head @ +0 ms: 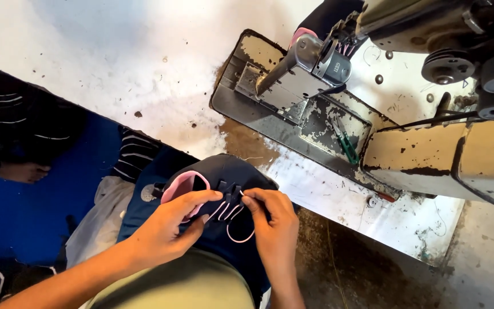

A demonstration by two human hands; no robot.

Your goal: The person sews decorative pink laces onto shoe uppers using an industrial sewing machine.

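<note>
Head view, left hand and right hand both pinching thin pink elastic cord on dark navy fabric shoe upper, worn metal sewing machine beyond.

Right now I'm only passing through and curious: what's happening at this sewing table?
A person holds a dark shoe upper with pink lining over their lap. The left hand steadies it while the right hand pinches a thin pink lace at the eyelet loops. An industrial sewing machine sits beyond on the worn white table, untouched.
</note>
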